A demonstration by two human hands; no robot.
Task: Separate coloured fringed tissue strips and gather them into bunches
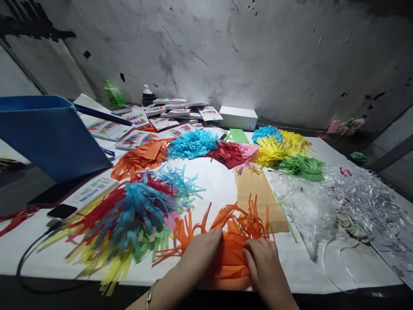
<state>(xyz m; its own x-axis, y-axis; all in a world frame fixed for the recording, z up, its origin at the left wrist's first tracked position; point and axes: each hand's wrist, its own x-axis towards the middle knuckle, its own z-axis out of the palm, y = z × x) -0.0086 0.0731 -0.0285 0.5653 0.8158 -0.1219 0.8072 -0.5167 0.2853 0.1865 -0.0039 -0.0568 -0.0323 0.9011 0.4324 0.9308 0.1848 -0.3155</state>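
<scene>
A sheet of orange fringed tissue paper (pixel 230 254) lies at the front edge of the table, its cut strips spreading away from me. My left hand (pixel 204 247) is closed on its left side, fingertips partly hidden. On the right side, my right hand (pixel 262 258) grips the paper with curled fingers, the thumb along the inner edge. Just left of my hands is a pile of fringed tissue tassels, with blue ones (pixel 135 206) on top of red (pixel 98 215), yellow (pixel 119 267) and green ones (pixel 153 243). A brown paper piece (pixel 258 193) lies beyond my right hand.
Behind are fringed bundles in orange (pixel 142 157), blue (pixel 193 144), red (pixel 229 154), yellow (pixel 274 148) and green (pixel 301 165). Printed packs (pixel 174 113) and a white box (pixel 238 117) stand near the wall. Left is a blue bin (pixel 48 133); right, clear plastic bags (pixel 303 206) and shiny strands (pixel 364 202).
</scene>
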